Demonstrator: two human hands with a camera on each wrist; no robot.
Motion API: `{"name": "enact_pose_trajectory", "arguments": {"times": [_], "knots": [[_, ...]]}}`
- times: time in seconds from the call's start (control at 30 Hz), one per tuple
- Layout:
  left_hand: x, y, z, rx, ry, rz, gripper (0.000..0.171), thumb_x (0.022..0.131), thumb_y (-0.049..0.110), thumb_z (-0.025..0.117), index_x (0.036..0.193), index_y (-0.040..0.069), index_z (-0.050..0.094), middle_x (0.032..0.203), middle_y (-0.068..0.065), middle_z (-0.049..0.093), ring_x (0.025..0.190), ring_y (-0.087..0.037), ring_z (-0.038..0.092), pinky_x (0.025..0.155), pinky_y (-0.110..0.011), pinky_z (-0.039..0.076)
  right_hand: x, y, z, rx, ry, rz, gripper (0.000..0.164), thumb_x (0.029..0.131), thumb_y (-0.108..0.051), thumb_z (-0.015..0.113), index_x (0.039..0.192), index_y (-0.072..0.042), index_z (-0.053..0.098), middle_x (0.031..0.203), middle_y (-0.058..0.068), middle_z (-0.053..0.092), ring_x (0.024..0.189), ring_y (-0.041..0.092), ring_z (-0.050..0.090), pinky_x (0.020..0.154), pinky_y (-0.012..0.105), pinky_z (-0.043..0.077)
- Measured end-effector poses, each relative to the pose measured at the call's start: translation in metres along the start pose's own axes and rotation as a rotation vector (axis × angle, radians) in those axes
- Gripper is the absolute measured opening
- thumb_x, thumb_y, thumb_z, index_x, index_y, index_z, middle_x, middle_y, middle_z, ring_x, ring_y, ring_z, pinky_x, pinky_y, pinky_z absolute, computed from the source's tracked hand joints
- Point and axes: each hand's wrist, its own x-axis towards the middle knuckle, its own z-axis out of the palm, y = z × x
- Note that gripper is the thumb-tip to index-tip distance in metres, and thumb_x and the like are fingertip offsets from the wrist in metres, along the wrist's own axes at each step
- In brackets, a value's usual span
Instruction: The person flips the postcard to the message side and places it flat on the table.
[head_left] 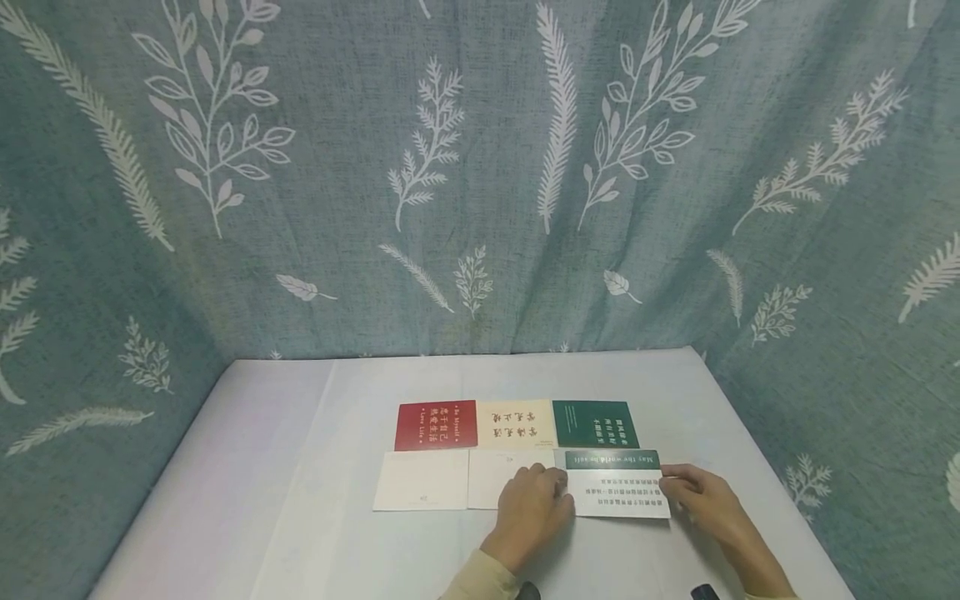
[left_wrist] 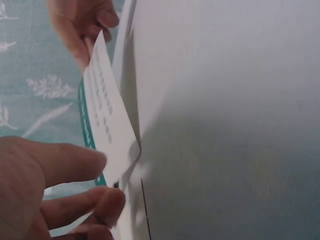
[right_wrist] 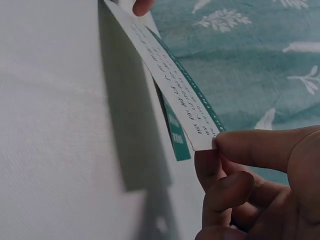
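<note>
My right hand (head_left: pixel 701 500) pinches the right edge of a white card (head_left: pixel 618 496) with a green printed band along its top. That card is tilted up off the table and casts a shadow in the right wrist view, where the right thumb and fingers (right_wrist: pixel 250 147) grip its corner. By the card's left edge is my left hand (head_left: pixel 531 504), its thumb (left_wrist: pixel 82 162) and fingers loosely bent and apart. Part of a blank white card (head_left: pixel 487 479) is hidden under the left hand. Another blank white card (head_left: pixel 420 483) lies left of it.
Behind them lie a red card (head_left: pixel 437 427), a cream card (head_left: pixel 517 423) and a dark green card (head_left: pixel 595 423) in a row. They lie on a white table (head_left: pixel 315 500). A blue-green leaf-patterned curtain (head_left: pixel 480 183) encloses the back and sides.
</note>
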Motion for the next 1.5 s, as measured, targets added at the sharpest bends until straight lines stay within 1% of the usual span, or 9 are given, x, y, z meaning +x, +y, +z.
{"name": "enact_pose_trajectory", "arguments": {"times": [0.07, 0.2, 0.37, 0.5, 0.63, 0.97, 1.2, 1.33, 1.5], "knots": [[0.002, -0.002, 0.0, -0.023, 0.028, -0.016, 0.025, 0.083, 0.018, 0.072, 0.107, 0.01, 0.077, 0.077, 0.006, 0.061, 0.067, -0.008, 0.048, 0.056, -0.023, 0.037, 0.0, 0.0, -0.003, 0.021, -0.003, 0.003, 0.055, 0.098, -0.037, 0.063, 0.137, 0.001, 0.057, 0.111, 0.011, 0.07, 0.094, 0.024, 0.059, 0.07, 0.034, 0.048], [0.005, -0.006, 0.0, -0.104, 0.058, -0.049, 0.024, 0.087, 0.017, 0.07, 0.109, 0.01, 0.076, 0.078, 0.008, 0.063, 0.07, -0.006, 0.052, 0.06, -0.024, 0.042, -0.002, -0.001, -0.007, 0.065, -0.011, -0.005, 0.059, 0.098, -0.041, 0.063, 0.138, 0.001, 0.056, 0.115, 0.011, 0.07, 0.093, 0.022, 0.057, 0.072, 0.034, 0.047], [0.007, -0.01, 0.0, -0.221, 0.022, -0.107, 0.024, 0.091, 0.019, 0.065, 0.11, 0.01, 0.076, 0.078, 0.011, 0.064, 0.068, -0.003, 0.052, 0.059, -0.024, 0.044, -0.003, -0.003, -0.008, 0.114, -0.031, -0.025, 0.065, 0.096, -0.049, 0.065, 0.138, 0.0, 0.056, 0.125, 0.013, 0.068, 0.105, 0.022, 0.059, 0.082, 0.035, 0.051], [0.009, -0.01, -0.001, -0.318, -0.015, -0.171, 0.027, 0.093, 0.025, 0.063, 0.113, 0.011, 0.075, 0.08, 0.012, 0.066, 0.065, -0.002, 0.052, 0.058, -0.025, 0.043, -0.004, -0.004, -0.005, 0.143, -0.046, -0.045, 0.065, 0.096, -0.049, 0.065, 0.137, 0.001, 0.056, 0.127, 0.015, 0.067, 0.118, 0.03, 0.06, 0.092, 0.042, 0.053], [0.009, -0.01, -0.003, -0.388, -0.034, -0.218, 0.028, 0.093, 0.029, 0.064, 0.113, 0.011, 0.074, 0.08, 0.012, 0.066, 0.062, -0.003, 0.053, 0.057, -0.026, 0.043, -0.003, -0.004, 0.0, 0.146, -0.051, -0.054, 0.062, 0.096, -0.046, 0.066, 0.136, 0.001, 0.057, 0.125, 0.014, 0.068, 0.12, 0.031, 0.06, 0.094, 0.043, 0.052], [0.009, -0.01, -0.005, -0.426, -0.037, -0.234, 0.025, 0.094, 0.03, 0.064, 0.105, 0.01, 0.074, 0.076, 0.012, 0.062, 0.059, -0.005, 0.051, 0.055, -0.026, 0.042, -0.003, -0.008, 0.007, 0.132, -0.046, -0.036, 0.06, 0.095, -0.046, 0.068, 0.133, 0.0, 0.06, 0.119, 0.011, 0.07, 0.105, 0.023, 0.06, 0.084, 0.037, 0.051], [0.012, -0.009, -0.01, -0.389, -0.008, -0.204, 0.025, 0.096, 0.031, 0.061, 0.102, 0.011, 0.076, 0.081, 0.012, 0.059, 0.071, -0.005, 0.051, 0.064, -0.027, 0.043, -0.002, -0.01, 0.007, 0.134, -0.038, -0.018, 0.055, 0.095, -0.044, 0.068, 0.129, -0.001, 0.061, 0.112, 0.007, 0.07, 0.096, 0.021, 0.058, 0.079, 0.033, 0.049], [0.011, -0.008, -0.014, -0.396, 0.001, -0.189, 0.025, 0.097, 0.031, 0.061, 0.101, 0.011, 0.076, 0.079, 0.012, 0.057, 0.069, -0.005, 0.049, 0.062, -0.026, 0.042, -0.002, -0.014, 0.007, 0.102, -0.028, -0.034, 0.055, 0.095, -0.049, 0.067, 0.124, -0.003, 0.063, 0.115, 0.009, 0.068, 0.098, 0.022, 0.058, 0.079, 0.034, 0.049], [0.012, -0.006, -0.018, -0.422, 0.01, -0.18, 0.022, 0.097, 0.03, 0.062, 0.1, 0.012, 0.075, 0.078, 0.013, 0.059, 0.064, -0.003, 0.048, 0.058, -0.024, 0.041, -0.001, -0.018, 0.007, 0.067, -0.009, -0.049, 0.052, 0.095, -0.05, 0.066, 0.122, -0.006, 0.063, 0.119, 0.01, 0.064, 0.101, 0.023, 0.058, 0.081, 0.034, 0.048]]}}
